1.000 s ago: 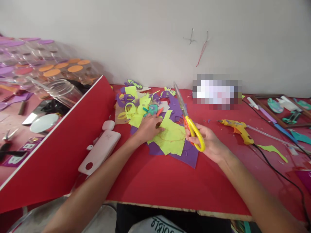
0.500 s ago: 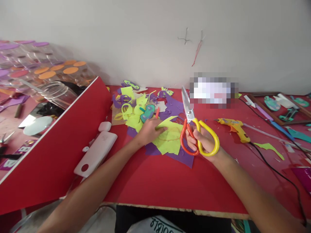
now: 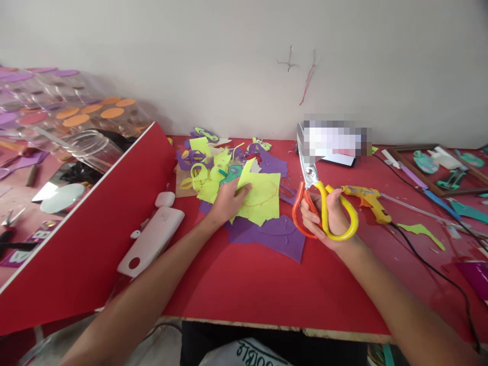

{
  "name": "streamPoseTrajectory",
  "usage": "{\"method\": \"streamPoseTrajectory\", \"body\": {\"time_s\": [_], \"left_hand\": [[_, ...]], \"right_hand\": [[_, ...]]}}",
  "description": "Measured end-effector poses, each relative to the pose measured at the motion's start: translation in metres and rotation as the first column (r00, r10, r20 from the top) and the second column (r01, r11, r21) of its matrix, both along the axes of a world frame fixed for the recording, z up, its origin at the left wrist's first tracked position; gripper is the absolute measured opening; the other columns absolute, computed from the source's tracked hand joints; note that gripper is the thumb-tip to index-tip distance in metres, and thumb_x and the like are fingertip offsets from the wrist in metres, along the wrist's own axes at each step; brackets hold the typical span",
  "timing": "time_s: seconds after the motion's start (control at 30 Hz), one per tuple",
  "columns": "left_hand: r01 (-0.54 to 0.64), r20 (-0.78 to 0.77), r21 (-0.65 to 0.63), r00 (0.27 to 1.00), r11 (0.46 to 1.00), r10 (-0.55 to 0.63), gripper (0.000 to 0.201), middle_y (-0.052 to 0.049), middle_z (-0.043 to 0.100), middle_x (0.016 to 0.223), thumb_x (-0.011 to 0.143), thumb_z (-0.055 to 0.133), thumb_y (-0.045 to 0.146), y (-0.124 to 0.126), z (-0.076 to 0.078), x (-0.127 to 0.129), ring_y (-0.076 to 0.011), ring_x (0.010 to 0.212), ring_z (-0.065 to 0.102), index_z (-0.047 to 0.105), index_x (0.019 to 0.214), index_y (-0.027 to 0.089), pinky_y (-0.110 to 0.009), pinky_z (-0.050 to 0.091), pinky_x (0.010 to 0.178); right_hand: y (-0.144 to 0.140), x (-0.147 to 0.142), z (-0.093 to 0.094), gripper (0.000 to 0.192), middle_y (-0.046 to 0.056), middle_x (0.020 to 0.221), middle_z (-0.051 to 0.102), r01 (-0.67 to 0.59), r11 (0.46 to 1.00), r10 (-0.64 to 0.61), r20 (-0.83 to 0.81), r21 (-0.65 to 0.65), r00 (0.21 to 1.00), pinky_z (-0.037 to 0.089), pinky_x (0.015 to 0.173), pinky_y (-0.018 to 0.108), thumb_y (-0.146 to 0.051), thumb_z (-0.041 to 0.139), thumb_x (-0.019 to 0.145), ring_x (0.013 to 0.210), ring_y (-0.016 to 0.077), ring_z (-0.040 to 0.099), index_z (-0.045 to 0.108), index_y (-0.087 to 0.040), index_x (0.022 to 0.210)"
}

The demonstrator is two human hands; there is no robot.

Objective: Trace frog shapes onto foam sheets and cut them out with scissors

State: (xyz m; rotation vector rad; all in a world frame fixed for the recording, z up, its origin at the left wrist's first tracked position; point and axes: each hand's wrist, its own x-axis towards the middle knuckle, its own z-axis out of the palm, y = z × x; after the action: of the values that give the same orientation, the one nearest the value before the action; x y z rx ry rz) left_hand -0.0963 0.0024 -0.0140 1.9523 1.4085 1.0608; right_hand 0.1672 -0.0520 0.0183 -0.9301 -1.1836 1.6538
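Note:
Between the thumb and fingers of my left hand (image 3: 227,202) is a yellow-green foam sheet (image 3: 263,195) with a curved outline drawn on it. It is raised over a purple foam sheet (image 3: 272,236) lying on the red table. My right hand (image 3: 331,218) grips a pair of scissors (image 3: 309,175) with one red and one yellow handle loop, blades pointing up and away, seemingly closed together. Behind my left hand lies a green foam cutout (image 3: 232,174), partly covered, among yellow and purple scraps (image 3: 198,160).
A yellow hot glue gun (image 3: 369,203) with a black cord lies to the right. By the wall stands a phone-like device (image 3: 337,158), partly blurred out. A red panel (image 3: 95,213) rises at the left, with a white power bank (image 3: 152,241) beside it. Beyond are clear jars (image 3: 114,119).
My left hand has lifted the yellow-green sheet, moving slightly left and toward me, uncovering more purple foam. My right hand with the scissors has shifted a little to the right.

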Motion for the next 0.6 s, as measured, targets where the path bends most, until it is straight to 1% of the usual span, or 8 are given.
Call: {"method": "streamPoseTrajectory", "body": {"time_s": [0.13, 0.23, 0.3, 0.37, 0.43, 0.5, 0.53, 0.6], "left_hand": [[-0.117, 0.135, -0.031, 0.984, 0.993, 0.12, 0.024, -0.003, 0.069, 0.08, 0.092, 0.053, 0.035, 0.007, -0.006, -0.004, -0.0191, 0.078, 0.062, 0.068, 0.095, 0.017, -0.029, 0.051, 0.072], [-0.211, 0.236, -0.031, 0.948, 0.977, 0.212, 0.026, -0.004, 0.071, 0.089, 0.088, 0.055, 0.032, 0.013, -0.011, -0.009, -0.021, 0.087, 0.064, 0.068, 0.106, 0.018, -0.032, 0.053, 0.079], [-0.222, 0.328, -0.043, 0.918, 0.974, 0.224, 0.03, -0.006, 0.072, 0.095, 0.087, 0.058, 0.034, 0.016, -0.014, -0.01, -0.0223, 0.094, 0.066, 0.068, 0.11, 0.018, -0.033, 0.054, 0.083], [-0.213, 0.421, -0.075, 0.879, 0.974, 0.224, 0.033, -0.007, 0.073, 0.098, 0.086, 0.061, 0.039, 0.017, -0.015, -0.01, -0.0233, 0.097, 0.068, 0.068, 0.11, 0.017, -0.034, 0.055, 0.083], [-0.209, 0.504, -0.114, 0.831, 0.971, 0.238, 0.035, -0.008, 0.074, 0.098, 0.086, 0.064, 0.043, 0.017, -0.014, -0.009, -0.0236, 0.096, 0.069, 0.068, 0.108, 0.017, -0.034, 0.057, 0.08], [-0.208, 0.58, -0.151, 0.773, 0.966, 0.257, 0.037, -0.008, 0.075, 0.101, 0.084, 0.067, 0.046, 0.016, -0.013, -0.007, -0.0233, 0.093, 0.071, 0.067, 0.107, 0.017, -0.034, 0.059, 0.078], [-0.205, 0.613, -0.169, 0.744, 0.964, 0.266, 0.038, -0.008, 0.076, 0.103, 0.084, 0.069, 0.047, 0.015, -0.012, -0.006, -0.0232, 0.093, 0.072, 0.067, 0.108, 0.018, -0.034, 0.059, 0.077], [-0.2, 0.661, -0.202, 0.694, 0.959, 0.284, 0.04, -0.008, 0.076, 0.105, 0.083, 0.07, 0.049, 0.014, -0.01, -0.005, -0.0238, 0.094, 0.073, 0.067, 0.108, 0.018, -0.033, 0.06, 0.076]], "right_hand": [[-0.004, 0.0, 0.0, 0.076, -0.009, 0.047, 0.041, -0.15, 0.989, 0.15, -0.018, 0.01, 0.989, 0.02, 0.03, 0.023, -0.098, 0.045, 0.07, 0.025, 0.0067, 0.032, 0.052, -0.022, 0.073], [-0.006, 0.001, -0.007, 0.08, -0.006, 0.049, 0.048, -0.284, 0.959, 0.284, 0.017, 0.011, 0.959, 0.025, 0.032, 0.024, -0.1, 0.043, 0.067, 0.029, 0.0091, 0.037, 0.056, -0.022, 0.08], [-0.008, 0.001, -0.01, 0.082, -0.004, 0.055, 0.053, -0.349, 0.937, 0.347, 0.078, 0.02, 0.935, 0.031, 0.036, 0.026, -0.1, 0.043, 0.067, 0.035, 0.0107, 0.041, 0.058, -0.022, 0.088], [-0.011, 0.0, -0.007, 0.079, -0.002, 0.063, 0.054, -0.379, 0.924, 0.362, 0.186, 0.059, 0.913, 0.038, 0.044, 0.028, -0.097, 0.046, 0.071, 0.044, 0.0118, 0.044, 0.057, -0.022, 0.095], [-0.013, -0.002, -0.001, 0.07, -0.002, 0.069, 0.054, -0.38, 0.92, 0.331, 0.328, 0.098, 0.885, 0.04, 0.051, 0.029, -0.09, 0.051, 0.077, 0.051, 0.0124, 0.045, 0.055, -0.023, 0.097], [-0.015, -0.002, 0.006, 0.06, -0.004, 0.071, 0.052, -0.316, 0.942, 0.22, 0.505, 0.113, 0.834, 0.038, 0.051, 0.027, -0.08, 0.063, 0.077, 0.053, 0.0126, 0.046, 0.052, -0.024, 0.094], [-0.014, -0.002, 0.009, 0.055, -0.004, 0.069, 0.052, -0.277, 0.953, 0.148, 0.607, 0.124, 0.781, 0.036, 0.05, 0.026, -0.075, 0.068, 0.076, 0.053, 0.0131, 0.047, 0.05, -0.025, 0.09], [-0.012, 0.0, 0.012, 0.047, -0.005, 0.065, 0.055, -0.238, 0.958, 0.027, 0.78, 0.158, 0.625, 0.035, 0.05, 0.025, -0.065, 0.071, 0.078, 0.054, 0.0153, 0.053, 0.047, -0.025, 0.082]]}}
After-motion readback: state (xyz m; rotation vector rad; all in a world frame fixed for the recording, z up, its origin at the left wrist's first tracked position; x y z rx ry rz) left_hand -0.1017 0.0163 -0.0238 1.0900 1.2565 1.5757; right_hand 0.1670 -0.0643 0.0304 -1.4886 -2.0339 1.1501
